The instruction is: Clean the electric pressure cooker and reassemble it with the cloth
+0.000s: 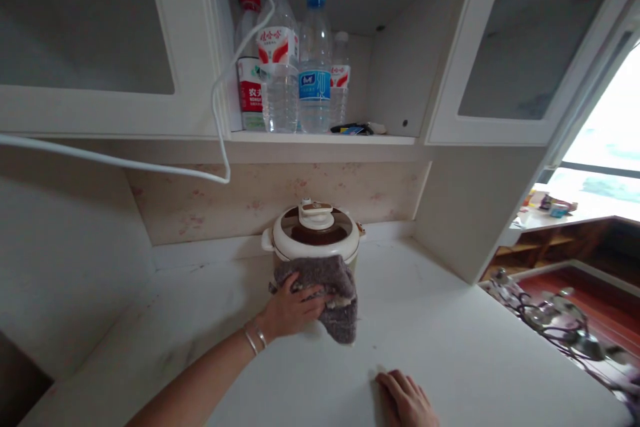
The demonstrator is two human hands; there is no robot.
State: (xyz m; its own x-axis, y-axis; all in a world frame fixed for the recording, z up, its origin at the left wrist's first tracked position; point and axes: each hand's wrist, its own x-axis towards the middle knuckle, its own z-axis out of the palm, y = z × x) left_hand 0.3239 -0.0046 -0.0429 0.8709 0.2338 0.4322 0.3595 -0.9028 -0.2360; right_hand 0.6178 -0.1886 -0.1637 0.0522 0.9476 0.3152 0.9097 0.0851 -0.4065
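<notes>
My left hand [293, 310] grips a grey-brown cloth [327, 293] and presses it against the front of a white rice cooker [315, 233] with a brown lid. The cooker stands on the white countertop [450, 340] against the back wall. The cloth hangs down over the cooker's front to the counter. A bracelet circles my left wrist. My right hand [406, 399] lies flat on the counter near the bottom edge, fingers stretched out, holding nothing.
Several water bottles [290, 60] stand in an open shelf above the cooker, between frosted cabinet doors. A white cable [220, 100] loops down at the left. A white wall panel [470, 207] bounds the counter at right; beyond it are wooden shelves and a window.
</notes>
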